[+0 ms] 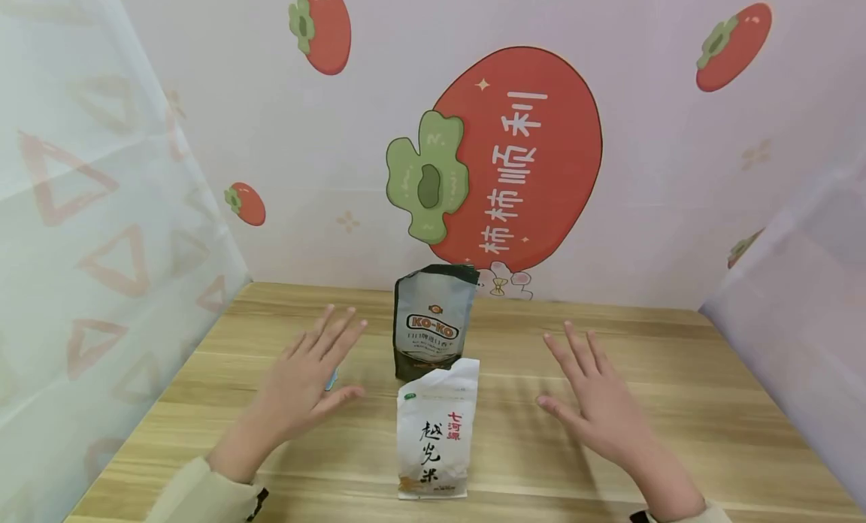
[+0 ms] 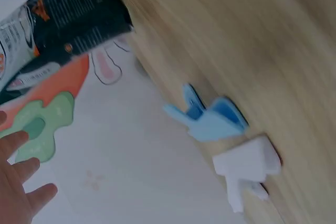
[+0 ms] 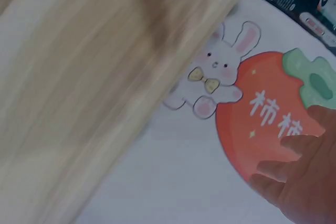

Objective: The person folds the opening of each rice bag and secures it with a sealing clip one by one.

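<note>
A white rice bag (image 1: 436, 440) with black and red lettering stands upright near the front middle of the table. Right behind it is a dark green and silver KO-KO bag (image 1: 433, 324), its lower part overlapped by the white one. To the left of the bags, my left hand (image 1: 304, 380) is held with fingers spread, gripping nothing. My right hand (image 1: 595, 403) is spread likewise on the other side, apart from both bags. In the left wrist view a light blue clip (image 2: 218, 121) and a white clip (image 2: 249, 166) lie side by side; in the head view my left hand mostly covers them.
The wooden table (image 1: 541, 478) has pale sheets around it: a back sheet (image 1: 643, 207) printed with red persimmons, a left sheet (image 1: 135, 185) with triangles, and a right sheet (image 1: 805, 282). Both sleeves enter from the front edge.
</note>
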{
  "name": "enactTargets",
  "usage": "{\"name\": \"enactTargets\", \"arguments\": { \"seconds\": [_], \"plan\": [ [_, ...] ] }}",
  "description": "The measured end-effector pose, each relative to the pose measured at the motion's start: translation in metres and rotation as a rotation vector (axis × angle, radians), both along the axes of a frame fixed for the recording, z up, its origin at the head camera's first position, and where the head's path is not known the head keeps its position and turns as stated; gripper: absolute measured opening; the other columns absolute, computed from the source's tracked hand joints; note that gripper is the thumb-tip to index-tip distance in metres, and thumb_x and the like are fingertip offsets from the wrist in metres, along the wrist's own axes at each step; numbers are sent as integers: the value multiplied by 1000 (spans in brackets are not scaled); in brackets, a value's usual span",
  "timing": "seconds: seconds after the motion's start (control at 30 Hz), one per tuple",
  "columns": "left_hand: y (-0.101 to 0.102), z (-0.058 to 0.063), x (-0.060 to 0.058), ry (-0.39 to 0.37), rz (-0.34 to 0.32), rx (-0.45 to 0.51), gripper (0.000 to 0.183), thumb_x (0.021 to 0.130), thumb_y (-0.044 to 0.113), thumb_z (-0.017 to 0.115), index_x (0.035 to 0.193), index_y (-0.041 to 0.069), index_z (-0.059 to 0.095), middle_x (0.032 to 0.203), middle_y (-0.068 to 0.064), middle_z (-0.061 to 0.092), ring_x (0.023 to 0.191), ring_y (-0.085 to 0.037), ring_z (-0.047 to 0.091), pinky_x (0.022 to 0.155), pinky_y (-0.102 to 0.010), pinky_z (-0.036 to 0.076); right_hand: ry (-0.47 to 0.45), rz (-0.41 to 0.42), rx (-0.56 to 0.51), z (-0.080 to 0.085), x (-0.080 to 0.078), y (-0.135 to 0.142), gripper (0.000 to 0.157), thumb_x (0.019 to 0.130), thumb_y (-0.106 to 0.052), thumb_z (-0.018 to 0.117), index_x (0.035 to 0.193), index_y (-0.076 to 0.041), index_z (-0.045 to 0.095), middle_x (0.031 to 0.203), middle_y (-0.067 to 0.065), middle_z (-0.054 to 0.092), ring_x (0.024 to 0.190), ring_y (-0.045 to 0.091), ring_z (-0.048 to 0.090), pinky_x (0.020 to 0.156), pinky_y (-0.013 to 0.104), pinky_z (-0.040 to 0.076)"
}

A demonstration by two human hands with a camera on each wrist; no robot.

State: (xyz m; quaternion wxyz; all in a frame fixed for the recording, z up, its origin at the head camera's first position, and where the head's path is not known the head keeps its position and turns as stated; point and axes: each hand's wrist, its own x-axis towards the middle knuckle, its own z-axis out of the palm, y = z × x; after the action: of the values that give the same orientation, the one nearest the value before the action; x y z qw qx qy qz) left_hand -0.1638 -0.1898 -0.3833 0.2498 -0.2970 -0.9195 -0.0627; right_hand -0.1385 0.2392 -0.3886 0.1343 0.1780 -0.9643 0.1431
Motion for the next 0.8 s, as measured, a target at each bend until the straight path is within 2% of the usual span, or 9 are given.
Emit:
{"name": "enactTargets", "arguments": {
  "seconds": [0.1,0.2,0.4,0.5,0.63,0.8],
  "plan": [
    [7,-1,5,-9,-96,33,85,91,62,56,157,17,29,162,-4,32,149,-36,30,107,-58,42,2,42,-39,-1,1,-10,83,90,-47,68,158,-25,25,167,10,17,147,52,21,95,73,41],
    [14,-1,10,-30,-181,68,82,91,58,60,156,17,31,159,-4,39,145,-35,38,107,-56,44,-12,82,-78,-2,4,-19,81,91,-47,67,158,-25,26,164,11,24,146,49,25,96,71,42],
    [25,-2,18,-58,-312,149,65,95,53,58,145,12,50,143,-5,57,131,-30,55,101,-50,50,-12,167,-136,-7,11,-38,76,89,-44,71,153,-22,36,154,9,41,140,37,39,100,63,46],
    [29,-4,22,-105,-334,175,59,93,47,64,140,12,54,137,-4,61,126,-25,59,100,-46,51,-36,203,-169,-9,14,-46,74,88,-42,73,151,-23,40,151,4,45,137,30,45,100,58,48],
    [32,-10,25,-176,-310,175,59,90,43,69,139,15,54,134,0,63,124,-20,61,100,-40,52,-98,221,-210,-11,18,-55,68,89,-42,72,148,-26,44,148,-1,49,135,28,49,100,57,48],
    [36,-14,26,-239,-272,136,59,92,53,63,136,15,58,131,2,66,119,-17,64,98,-38,53,-151,228,-211,-12,22,-67,60,89,-47,70,142,-25,52,140,-5,59,130,22,56,101,52,49]
  ]
}}
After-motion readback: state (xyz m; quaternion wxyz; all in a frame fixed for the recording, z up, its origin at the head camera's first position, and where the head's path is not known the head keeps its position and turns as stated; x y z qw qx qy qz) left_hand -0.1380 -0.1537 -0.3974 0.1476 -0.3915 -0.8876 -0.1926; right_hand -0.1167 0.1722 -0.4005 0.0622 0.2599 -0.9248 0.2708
